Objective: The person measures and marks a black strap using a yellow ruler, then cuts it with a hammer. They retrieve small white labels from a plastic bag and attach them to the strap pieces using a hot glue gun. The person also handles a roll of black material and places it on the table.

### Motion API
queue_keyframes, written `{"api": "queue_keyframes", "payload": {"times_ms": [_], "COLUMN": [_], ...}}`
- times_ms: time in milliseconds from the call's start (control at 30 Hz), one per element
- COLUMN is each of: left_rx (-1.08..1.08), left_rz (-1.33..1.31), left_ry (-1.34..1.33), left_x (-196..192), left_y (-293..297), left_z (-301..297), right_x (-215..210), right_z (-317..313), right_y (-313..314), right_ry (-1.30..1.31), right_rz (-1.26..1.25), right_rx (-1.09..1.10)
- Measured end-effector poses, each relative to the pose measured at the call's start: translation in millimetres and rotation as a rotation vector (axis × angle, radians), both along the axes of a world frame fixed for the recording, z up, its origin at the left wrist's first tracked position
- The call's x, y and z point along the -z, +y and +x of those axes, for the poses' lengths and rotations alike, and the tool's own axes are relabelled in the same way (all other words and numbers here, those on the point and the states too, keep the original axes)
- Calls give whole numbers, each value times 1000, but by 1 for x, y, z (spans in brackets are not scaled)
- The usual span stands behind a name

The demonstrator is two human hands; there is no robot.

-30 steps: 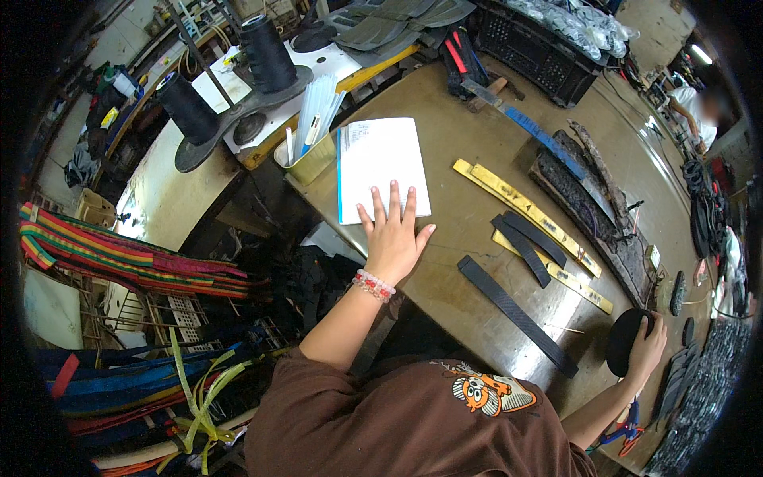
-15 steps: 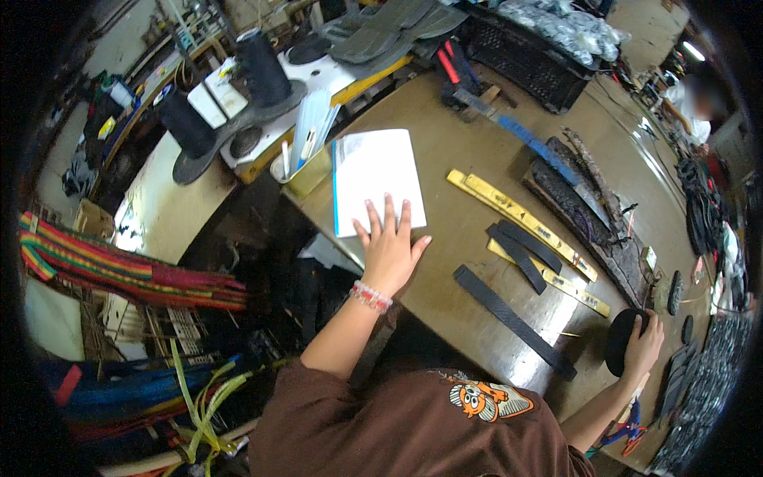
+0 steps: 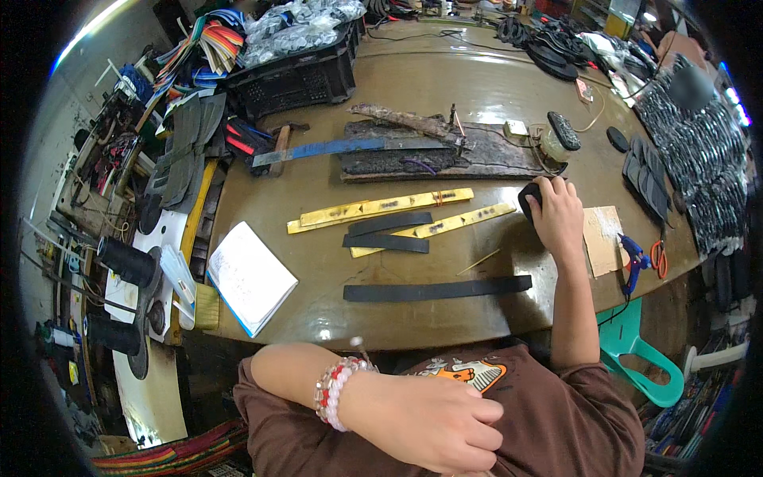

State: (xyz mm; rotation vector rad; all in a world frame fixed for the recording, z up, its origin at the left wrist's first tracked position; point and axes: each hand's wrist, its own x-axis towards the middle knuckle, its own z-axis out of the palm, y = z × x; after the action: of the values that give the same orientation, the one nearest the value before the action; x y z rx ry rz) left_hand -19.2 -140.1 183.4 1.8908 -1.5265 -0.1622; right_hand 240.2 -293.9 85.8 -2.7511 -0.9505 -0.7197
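Observation:
My right hand (image 3: 556,215) lies over a dark, rounded black pad (image 3: 526,199) on the table, with its fingers curled round the edge. Most of that pad is covered by the hand. Close in front of my shirt, my left hand (image 3: 437,421) is curled with the knuckles up; anything inside the fingers is hidden. An open notebook (image 3: 253,278) with handwriting sits at the table's left. Between the notebook and my right hand are yellow marked sticks (image 3: 381,208), crossed short black straps (image 3: 389,242) and one long black strap (image 3: 437,288).
A bark-covered board (image 3: 445,163) and a blue-handled blade (image 3: 334,149) are farther back. At right are a cardboard piece (image 3: 602,238), a blue glue gun (image 3: 633,262) and orange-handled scissors (image 3: 659,258). A black crate (image 3: 294,83) stands far left, a green stool (image 3: 636,358) below right.
My left hand has left the notebook and come in before my chest, its spread fingers now curled. My right hand stays on the black pad. The view has swung to the right.

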Motion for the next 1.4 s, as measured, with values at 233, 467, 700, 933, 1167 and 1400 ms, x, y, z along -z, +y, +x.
{"api": "queue_keyframes", "payload": {"times_ms": [233, 467, 700, 933, 1167, 1400], "left_rx": [-367, -141, 251, 248, 301, 217], "left_rz": [99, -82, 38, 33, 40, 15], "left_ry": [-372, -331, -77, -302, -103, 30], "left_x": [7, 5, -3, 3, 13, 15], "left_y": [-44, -86, -116, -139, -143, -133], "left_z": [10, 59, 129, 143, 158, 162], "right_x": [5, -1, -57, -15, 13, -49], "right_z": [-7, -11, 67, 176, 253, 311], "right_y": [-10, -51, -203, -327, -279, -300], "right_ry": [17, 209, 377, 493, 1020, 554], "right_rz": [120, 217, 536, 605, 1176, 522], "right_rx": [-52, 37, -80, 584, 71, 601]}}
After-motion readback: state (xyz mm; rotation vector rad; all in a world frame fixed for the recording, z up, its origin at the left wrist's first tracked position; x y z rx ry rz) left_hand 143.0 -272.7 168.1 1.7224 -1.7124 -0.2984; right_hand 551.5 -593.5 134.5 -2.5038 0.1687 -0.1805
